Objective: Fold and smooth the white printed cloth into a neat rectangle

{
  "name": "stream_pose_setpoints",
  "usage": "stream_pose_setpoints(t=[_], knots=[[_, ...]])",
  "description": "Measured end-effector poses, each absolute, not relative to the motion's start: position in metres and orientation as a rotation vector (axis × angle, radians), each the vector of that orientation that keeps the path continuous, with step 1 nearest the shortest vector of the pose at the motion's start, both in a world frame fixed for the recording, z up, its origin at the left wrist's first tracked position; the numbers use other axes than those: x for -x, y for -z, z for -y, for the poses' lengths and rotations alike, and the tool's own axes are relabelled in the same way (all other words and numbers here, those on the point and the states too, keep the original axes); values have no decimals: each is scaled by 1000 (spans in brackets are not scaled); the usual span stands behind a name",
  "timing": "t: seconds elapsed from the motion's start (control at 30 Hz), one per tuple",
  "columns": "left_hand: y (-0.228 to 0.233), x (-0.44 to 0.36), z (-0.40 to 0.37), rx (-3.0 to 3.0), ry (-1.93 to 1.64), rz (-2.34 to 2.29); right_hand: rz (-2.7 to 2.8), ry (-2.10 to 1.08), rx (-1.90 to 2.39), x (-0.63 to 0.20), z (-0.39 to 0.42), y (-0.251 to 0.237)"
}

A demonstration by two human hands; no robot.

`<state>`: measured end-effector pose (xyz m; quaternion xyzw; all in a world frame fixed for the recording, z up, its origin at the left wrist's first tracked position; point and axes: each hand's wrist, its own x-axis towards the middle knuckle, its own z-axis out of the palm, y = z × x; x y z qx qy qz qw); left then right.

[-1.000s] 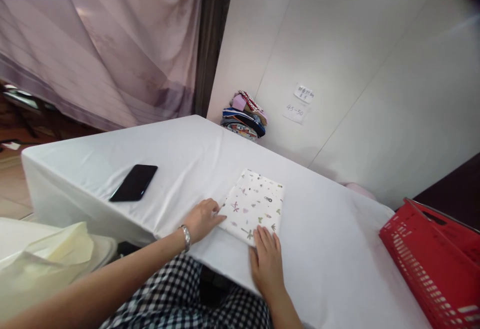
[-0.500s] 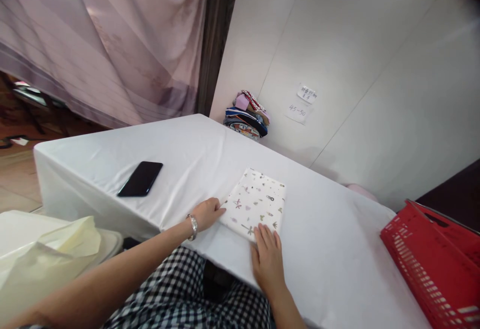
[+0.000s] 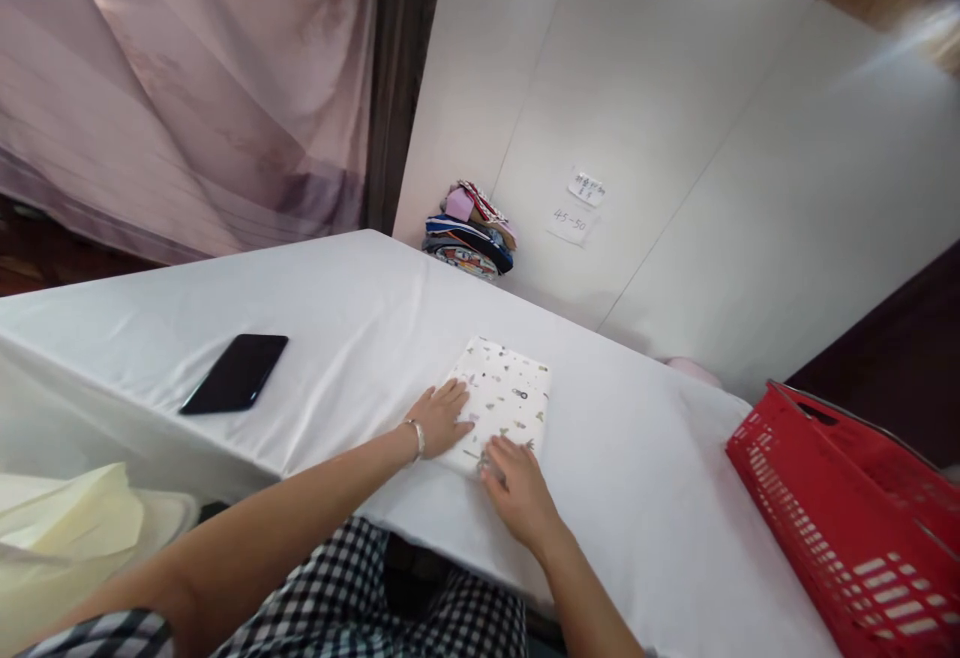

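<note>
A folded white cloth [image 3: 499,393] with small printed motifs lies flat on the table with the white cover [image 3: 615,478]. My left hand [image 3: 441,420], with a bracelet at the wrist, rests flat on the cloth's left side, fingers stretched out. On the near edge of the same cloth lies my right hand [image 3: 517,488], its fingers extended and pressing lightly on the fabric. Neither hand grips anything. Parts of the cloth's near and left edges are hidden under the hands.
To the left on the table lies a black phone [image 3: 236,373]. Folded clothes [image 3: 471,230] are stacked at the back against the wall [image 3: 660,138]. A red basket [image 3: 847,498] stands at the right. Pale yellow material [image 3: 75,528] sits at lower left.
My left hand has moved from the cloth's left edge onto its top and spread its fingers. The right hand has slid slightly further onto the cloth. The view has shifted right.
</note>
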<state>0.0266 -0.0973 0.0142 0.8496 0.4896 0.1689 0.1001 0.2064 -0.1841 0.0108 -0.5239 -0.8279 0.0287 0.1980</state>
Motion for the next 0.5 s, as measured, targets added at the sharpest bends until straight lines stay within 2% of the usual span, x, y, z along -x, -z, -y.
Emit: stream_pose_setpoints(t=[0.17, 0.3, 0.5], knots=[[-4, -22, 93, -2495, -429, -1467, 2212, -76, 1608, -214, 123, -27], [-15, -19, 92, -2463, -333, -1443, 2137, -59, 1800, -219, 80, -14], [-36, -41, 52, -2451, -420, -1562, 2200, -48, 1881, -218, 72, 6]])
